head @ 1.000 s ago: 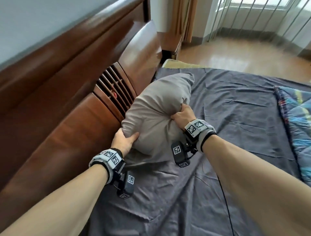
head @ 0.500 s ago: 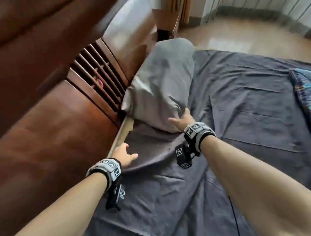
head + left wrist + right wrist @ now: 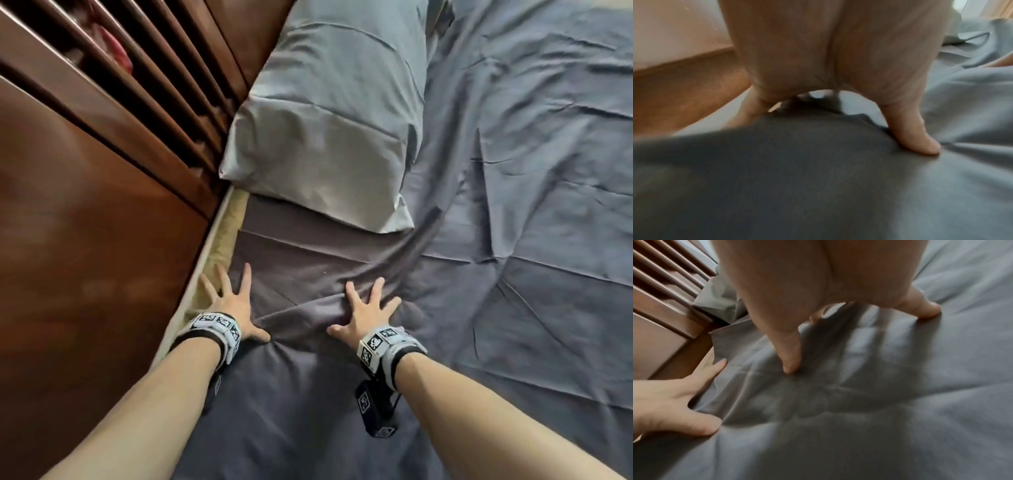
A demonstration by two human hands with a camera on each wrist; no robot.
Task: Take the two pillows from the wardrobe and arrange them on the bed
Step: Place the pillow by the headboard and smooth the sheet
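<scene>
One grey pillow [image 3: 329, 113] lies against the headboard [image 3: 102, 212]; both hands, left hand [image 3: 230, 306] and right hand [image 3: 365, 311], press the bedsheet [image 3: 513, 240] with fingers spread apart; a second pillow is not visible.

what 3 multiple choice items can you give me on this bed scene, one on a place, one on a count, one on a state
1. Where does the pillow lie?
A. on the floor
B. on the sheet against the headboard
C. in the hands

2. How many pillows show on the bed?
A. one
B. two
C. three

3. How are the two hands?
A. gripping the pillow
B. in fists
C. flat with fingers spread on the sheet

Key: 1 B, its long edge sits along the wooden headboard. 2 A, only one grey pillow is in view. 3 C, the left hand and right hand press the dark grey sheet, apart from the pillow.
</scene>
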